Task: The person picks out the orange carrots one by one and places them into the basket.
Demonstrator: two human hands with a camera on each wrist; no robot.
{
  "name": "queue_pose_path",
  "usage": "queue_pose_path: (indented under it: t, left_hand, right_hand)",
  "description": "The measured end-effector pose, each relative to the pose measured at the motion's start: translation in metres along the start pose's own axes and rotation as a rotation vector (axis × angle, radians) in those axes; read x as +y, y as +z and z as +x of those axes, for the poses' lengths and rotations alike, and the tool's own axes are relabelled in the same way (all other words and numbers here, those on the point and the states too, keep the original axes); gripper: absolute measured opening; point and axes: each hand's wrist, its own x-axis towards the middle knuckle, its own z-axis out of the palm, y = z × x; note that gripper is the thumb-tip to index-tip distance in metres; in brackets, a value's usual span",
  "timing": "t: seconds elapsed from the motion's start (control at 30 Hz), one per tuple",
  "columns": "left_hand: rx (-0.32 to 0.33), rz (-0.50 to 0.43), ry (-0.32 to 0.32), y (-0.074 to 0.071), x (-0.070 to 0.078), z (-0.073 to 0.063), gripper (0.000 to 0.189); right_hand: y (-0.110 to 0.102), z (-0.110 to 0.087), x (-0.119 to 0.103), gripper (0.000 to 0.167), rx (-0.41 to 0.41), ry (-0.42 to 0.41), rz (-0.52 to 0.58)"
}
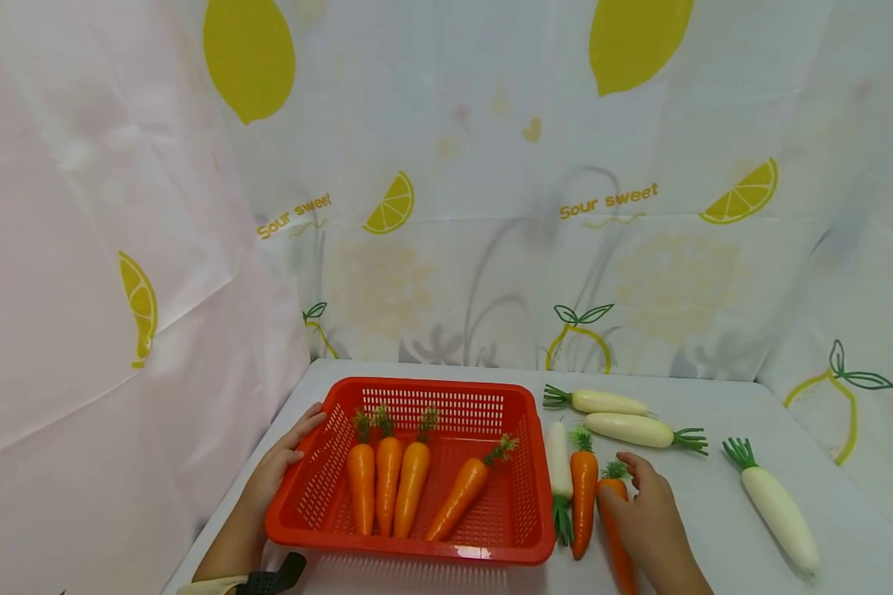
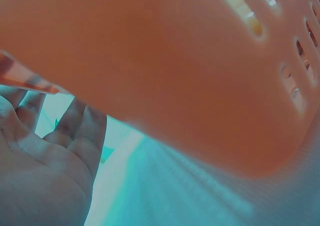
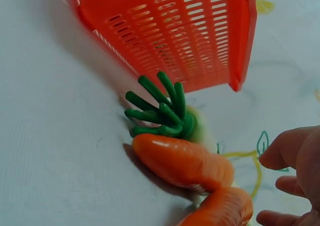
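Note:
A red plastic basket [image 1: 409,549] with slotted walls holds several orange carrots [image 1: 414,479] with feathery green tops. My left hand [image 1: 271,467] rests at its left rim, fingers fairly straight against the edge; in the left wrist view the basket wall covers the fingertips. To the right of the basket, my right hand [image 1: 656,516] hovers over a carrot [image 1: 616,537], partly hiding it. The right wrist view shows the fingers spread and apart from the carrots. Another carrot [image 1: 584,496] lies just left of that one, beside a white radish [image 1: 558,459] along the basket's side.
Two white radishes lie behind the loose carrots, one at the back [image 1: 608,402] and one in front of it [image 1: 628,430]. Another radish [image 1: 780,516] lies far right on the white table [image 1: 722,487]. Lemon-printed cloth [image 1: 461,289] hangs around the back and sides.

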Motion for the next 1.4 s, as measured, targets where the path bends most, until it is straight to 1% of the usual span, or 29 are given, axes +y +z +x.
queue_pose_path:
  t: [0.1, 0.3, 0.47, 0.53, 0.67, 0.87, 1.03, 1.17, 1.3, 1.4]
  left_hand:
    - [-0.004, -0.006, 0.006, 0.0, 0.0, -0.001, 0.064]
    - [-0.037, -0.034, 0.045, -0.001, -0.001, -0.001, 0.063]
    - [-0.028, -0.031, 0.048, -0.002, -0.001, 0.0, 0.063]
    - [-0.026, -0.03, 0.048, -0.002, -0.001, 0.0, 0.063]
    - [-0.03, -0.037, 0.053, -0.002, -0.001, 0.0, 0.063]
    - [-0.039, -0.04, 0.067, -0.002, -0.002, 0.0, 0.063]
    - [-0.029, -0.047, 0.048, -0.001, -0.002, 0.0, 0.063]
    - [-0.026, -0.048, 0.048, -0.001, -0.001, 0.0, 0.063]
    - [-0.027, -0.047, 0.058, -0.002, -0.002, 0.0, 0.064]
    - [-0.025, -0.045, 0.05, -0.002, -0.002, 0.0, 0.064]
  right_hand:
    - [0.0, 0.004, 0.006, 0.066, -0.032, 0.012, -0.01]
    - [-0.002, 0.009, 0.021, 0.075, -0.098, 0.077, -0.024]
    - [-0.002, 0.011, 0.027, 0.076, -0.13, 0.088, -0.008]
    - [-0.002, 0.011, 0.028, 0.078, -0.137, 0.091, -0.017]
    - [-0.002, 0.01, 0.03, 0.083, -0.155, 0.079, -0.031]
    - [-0.001, 0.01, 0.033, 0.087, -0.171, 0.032, -0.078]
    - [0.0, 0.011, 0.036, 0.086, -0.187, 0.011, -0.072]
    - [0.0, 0.011, 0.035, 0.084, -0.188, 0.014, -0.07]
    - [0.0, 0.01, 0.035, 0.084, -0.18, 0.014, -0.091]
    - [0.0, 0.009, 0.035, 0.084, -0.171, 0.025, -0.106]
